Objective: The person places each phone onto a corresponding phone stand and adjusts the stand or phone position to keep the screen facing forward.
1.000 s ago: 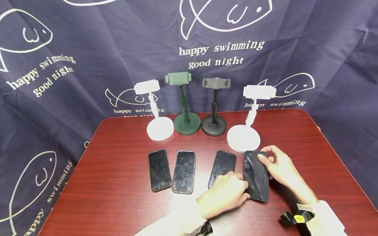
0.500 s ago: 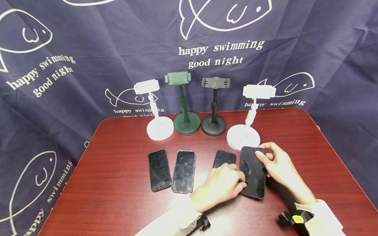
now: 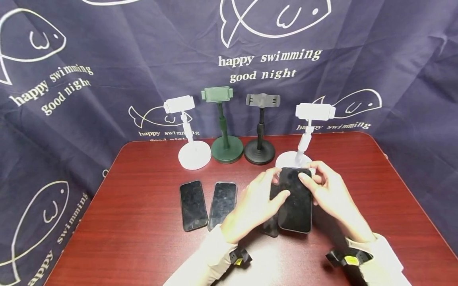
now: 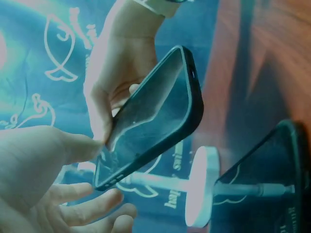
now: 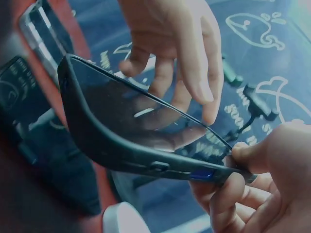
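Observation:
Tilted up off the table, a black-cased smartphone is held at its top right corner by my right hand, thumb on the screen side and fingers behind. My left hand is at the phone's left edge, its fingers extended; in the right wrist view those fingers look fairly straight. The left wrist view has the left thumb at the phone's corner, with loose fingers below; firm contact cannot be told. Another smartphone lies on the table, partly hidden by the left hand and the held phone. Behind stands a white phone stand.
Two more smartphones lie to the left, one dark and one clear-edged. Along the back stand another white phone stand, a green stand and a black stand. A patterned cloth hangs behind the red-brown table.
The right hand has lifted the smartphone and brought it left and toward the stands. My left hand has moved up and forward, its fingers opening out from a curled posture beside the phone.

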Available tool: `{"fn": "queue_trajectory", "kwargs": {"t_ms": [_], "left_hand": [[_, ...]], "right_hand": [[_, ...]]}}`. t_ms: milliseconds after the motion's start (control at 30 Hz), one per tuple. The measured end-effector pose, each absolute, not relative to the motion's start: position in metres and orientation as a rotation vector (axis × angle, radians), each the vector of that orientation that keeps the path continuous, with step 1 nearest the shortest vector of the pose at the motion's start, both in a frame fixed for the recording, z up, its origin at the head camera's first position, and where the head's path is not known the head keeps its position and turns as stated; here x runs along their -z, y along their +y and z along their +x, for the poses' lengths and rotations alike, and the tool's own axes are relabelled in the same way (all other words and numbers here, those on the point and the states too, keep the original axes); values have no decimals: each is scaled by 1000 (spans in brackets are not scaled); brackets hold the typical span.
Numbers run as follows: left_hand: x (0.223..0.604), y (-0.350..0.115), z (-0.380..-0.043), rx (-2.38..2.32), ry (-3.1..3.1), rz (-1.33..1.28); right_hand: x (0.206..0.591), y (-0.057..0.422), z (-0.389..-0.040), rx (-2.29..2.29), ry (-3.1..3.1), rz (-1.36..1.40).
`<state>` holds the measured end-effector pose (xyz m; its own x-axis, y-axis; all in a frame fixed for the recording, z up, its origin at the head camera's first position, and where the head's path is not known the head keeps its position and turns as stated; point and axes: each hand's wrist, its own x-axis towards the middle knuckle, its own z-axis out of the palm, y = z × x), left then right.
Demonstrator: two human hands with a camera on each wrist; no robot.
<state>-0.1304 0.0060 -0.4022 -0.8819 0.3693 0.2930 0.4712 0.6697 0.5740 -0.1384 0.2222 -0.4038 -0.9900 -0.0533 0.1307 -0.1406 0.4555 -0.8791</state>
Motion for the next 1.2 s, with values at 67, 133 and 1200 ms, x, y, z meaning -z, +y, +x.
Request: {"fn": "queue_trajectory", "kwargs": {"t_ms": [67,133,1200], "left_hand": [[399,2,-133,1069,-2693,-670],[395,-2,-136,1123,-2660,-649],[361,-55,-151,1723,-2554,-577]], "right_hand": [[399,217,-140,-1600,-2587,192],[394,211,-140,-1629,-2570,219],[353,158,-142,-1825,-2357,440]]}}
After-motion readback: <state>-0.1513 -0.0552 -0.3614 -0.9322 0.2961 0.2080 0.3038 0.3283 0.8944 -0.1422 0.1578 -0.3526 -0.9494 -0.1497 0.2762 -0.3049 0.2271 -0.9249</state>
